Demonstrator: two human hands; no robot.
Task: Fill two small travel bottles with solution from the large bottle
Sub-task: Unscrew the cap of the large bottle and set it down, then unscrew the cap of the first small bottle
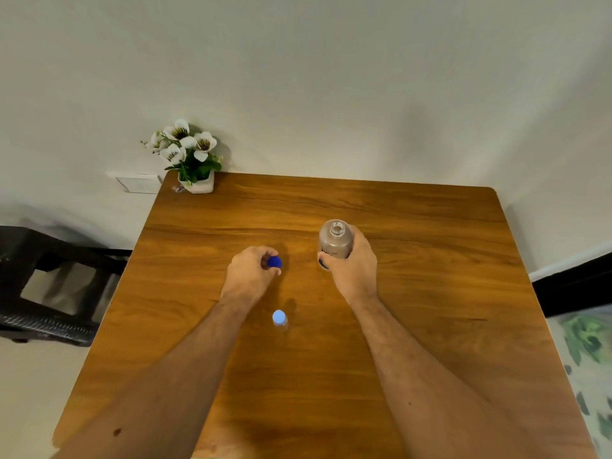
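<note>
Wooden table [430, 293]: right hand [352, 265] grips large bottle [334, 241].

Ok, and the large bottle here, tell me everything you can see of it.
The large bottle looks like translucent plastic, brownish-grey, with a dark label low on its side. Its threaded neck is uncapped and open. It appears roughly upright over the wooden table; its base is hidden. The right hand grips its lower body, fingers wrapped round. How full it is cannot be told.
</note>
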